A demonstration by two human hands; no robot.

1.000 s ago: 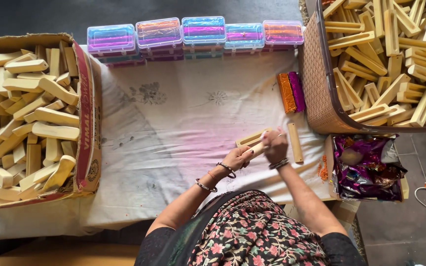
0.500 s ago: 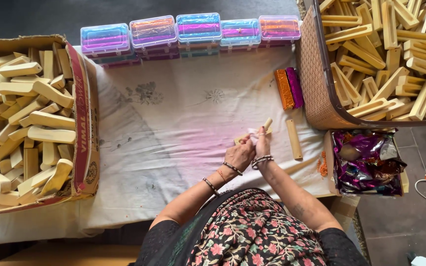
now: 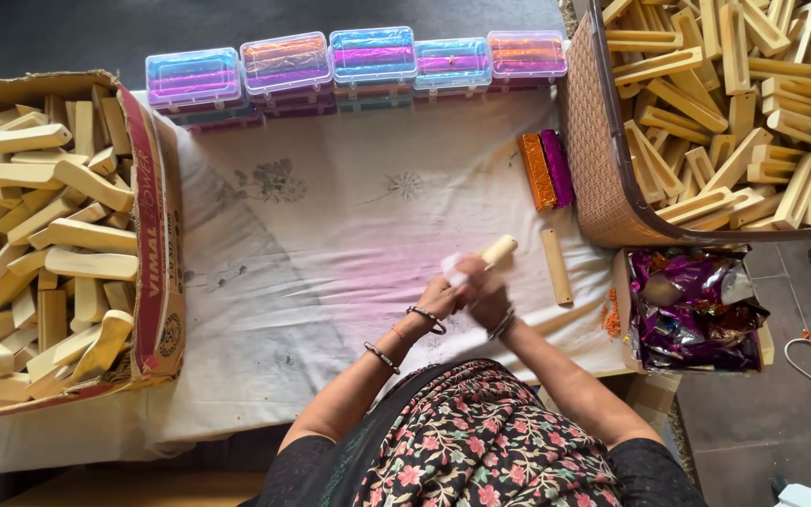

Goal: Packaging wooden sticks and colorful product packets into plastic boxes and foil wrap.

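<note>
— Hands first: what do you hold?

— Your left hand [image 3: 441, 299] and right hand [image 3: 486, 293] both grip one pale round wooden stick [image 3: 497, 251]. It pokes up past your fingers, above the white cloth [image 3: 330, 244].

— What is close by?

— A flat wooden bar [image 3: 556, 267] lies just right. Two shiny wrapped blocks [image 3: 546, 169] sit farther up, beside the brown woven basket [image 3: 598, 141].

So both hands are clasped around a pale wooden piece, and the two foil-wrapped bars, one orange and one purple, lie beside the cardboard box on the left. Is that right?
Not quite. The head view shows the orange bar and purple bar lying beside the woven basket on the right, not the cardboard box. The rest holds: the left hand and right hand are clasped around a pale wooden piece.
</note>
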